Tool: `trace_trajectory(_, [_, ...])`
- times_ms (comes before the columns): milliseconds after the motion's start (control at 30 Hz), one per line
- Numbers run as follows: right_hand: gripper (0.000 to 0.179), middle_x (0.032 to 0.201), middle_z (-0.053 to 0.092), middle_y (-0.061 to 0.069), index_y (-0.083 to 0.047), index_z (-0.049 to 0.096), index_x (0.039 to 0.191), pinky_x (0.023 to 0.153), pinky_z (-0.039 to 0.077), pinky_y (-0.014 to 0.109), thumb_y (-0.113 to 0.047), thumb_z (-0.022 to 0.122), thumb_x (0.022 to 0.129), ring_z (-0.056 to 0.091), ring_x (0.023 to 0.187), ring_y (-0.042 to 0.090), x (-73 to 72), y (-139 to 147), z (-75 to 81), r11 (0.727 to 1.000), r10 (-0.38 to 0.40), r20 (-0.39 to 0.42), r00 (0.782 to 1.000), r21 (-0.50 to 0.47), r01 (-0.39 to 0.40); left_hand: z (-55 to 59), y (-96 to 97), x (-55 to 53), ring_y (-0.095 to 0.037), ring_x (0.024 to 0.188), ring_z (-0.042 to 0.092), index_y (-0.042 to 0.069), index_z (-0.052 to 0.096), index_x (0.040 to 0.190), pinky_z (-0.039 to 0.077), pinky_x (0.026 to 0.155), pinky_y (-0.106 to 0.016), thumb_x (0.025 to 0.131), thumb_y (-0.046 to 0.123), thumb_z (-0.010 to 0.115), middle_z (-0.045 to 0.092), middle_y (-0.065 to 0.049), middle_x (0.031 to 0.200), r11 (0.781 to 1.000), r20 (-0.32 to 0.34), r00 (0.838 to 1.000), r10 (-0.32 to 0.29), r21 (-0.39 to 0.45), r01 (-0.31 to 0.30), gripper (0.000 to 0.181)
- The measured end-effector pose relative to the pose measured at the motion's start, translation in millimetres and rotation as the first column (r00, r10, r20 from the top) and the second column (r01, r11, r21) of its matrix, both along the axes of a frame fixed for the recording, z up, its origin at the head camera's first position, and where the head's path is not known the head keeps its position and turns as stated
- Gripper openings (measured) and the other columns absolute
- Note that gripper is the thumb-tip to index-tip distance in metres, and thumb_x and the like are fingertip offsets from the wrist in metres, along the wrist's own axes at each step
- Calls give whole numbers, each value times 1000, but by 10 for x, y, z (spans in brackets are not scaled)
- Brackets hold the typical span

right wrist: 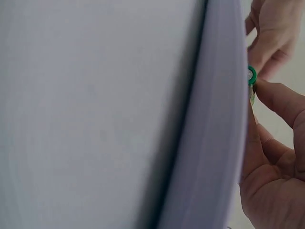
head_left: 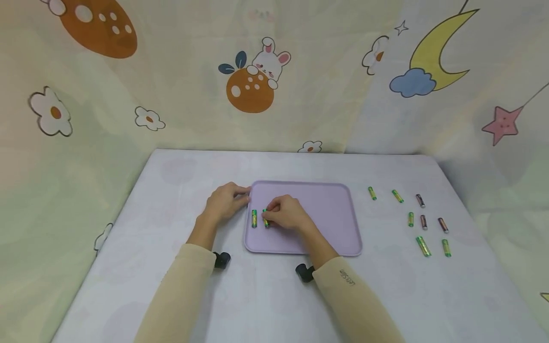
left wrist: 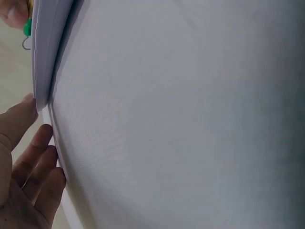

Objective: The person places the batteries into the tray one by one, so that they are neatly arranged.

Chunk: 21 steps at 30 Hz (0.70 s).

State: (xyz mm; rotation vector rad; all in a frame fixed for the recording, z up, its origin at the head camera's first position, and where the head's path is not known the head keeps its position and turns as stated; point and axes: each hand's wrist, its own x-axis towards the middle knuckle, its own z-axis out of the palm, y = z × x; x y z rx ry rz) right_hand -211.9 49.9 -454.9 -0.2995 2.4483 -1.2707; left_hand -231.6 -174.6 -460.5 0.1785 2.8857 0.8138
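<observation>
In the head view, a light purple tray (head_left: 321, 205) lies on the white table. My right hand (head_left: 288, 213) is over its left part and pinches a green-and-yellow battery (head_left: 267, 223) between thumb and fingers; the right wrist view shows the battery's green end (right wrist: 251, 75) at the thumb tip. Left of it, a second green battery (head_left: 254, 218) lies lengthwise along the tray's left side. My left hand (head_left: 226, 204) is at the tray's upper left corner, its fingers loosely extended. In the left wrist view the left thumb (left wrist: 20, 119) touches the tray's rim (left wrist: 45, 67).
Right of the tray, several loose batteries lie scattered, some green like this one (head_left: 423, 246), others dark with silvery ends like this one (head_left: 443, 225). A patterned cloth (head_left: 184, 85) hangs behind the table and at its sides.
</observation>
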Motion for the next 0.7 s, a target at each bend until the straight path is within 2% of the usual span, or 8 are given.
trace_trajectory(167, [19,77,73,2,-2,73,97,63,55,23,-19,79,90,71,64,11,-3,-90,-31,1000,-30,2,1000,7,30,-3,-4,-4,-34,124,61,29,66,139,50,101,-57,99,39,68,66,-8,133,1000,0,1000,-5,3,5,40])
trace_trajectory(400, [21,76,73,1,-4,73,96,63,54,23,-24,77,93,72,66,10,23,-111,-51,1000,-21,-16,1000,-9,21,13,9,-8,-34,124,61,28,66,139,50,101,-57,99,39,68,66,-9,133,1000,-3,1000,-4,-4,4,41])
trace_trajectory(700, [18,81,72,-1,-7,73,100,66,54,25,-24,75,95,72,68,11,92,107,39,999,2,-47,999,37,0,-14,36,-17,-34,125,61,28,66,139,49,102,-57,99,39,68,65,-9,134,1000,-7,1000,0,-8,0,42])
